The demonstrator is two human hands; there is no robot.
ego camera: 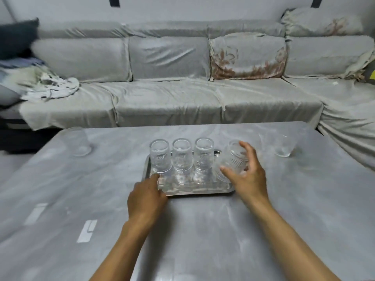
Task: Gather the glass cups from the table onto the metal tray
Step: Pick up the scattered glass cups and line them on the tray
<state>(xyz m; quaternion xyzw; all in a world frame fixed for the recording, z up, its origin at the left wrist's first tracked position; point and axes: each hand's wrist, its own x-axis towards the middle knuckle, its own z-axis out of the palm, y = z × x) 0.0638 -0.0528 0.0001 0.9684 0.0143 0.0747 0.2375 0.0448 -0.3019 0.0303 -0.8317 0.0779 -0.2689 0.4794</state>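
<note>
A metal tray (203,192) lies in the middle of the grey table. Three ribbed glass cups stand upright along its back: one at the left (160,156), one in the middle (182,156), one at the right (204,155). A fourth ribbed cup (231,161) is tilted over the tray's right end, with my right hand (246,175) wrapped around it. My left hand (147,196) rests on the tray's front left corner, fingers curled, a fingertip near the left cup's base. Two more glasses stand on the table: one far left (78,144), one far right (284,146).
A grey covered sofa (182,94) runs behind the table and wraps round the right side. Crumpled cloth (46,86) lies on its left end. White marks (88,230) show on the table's front left.
</note>
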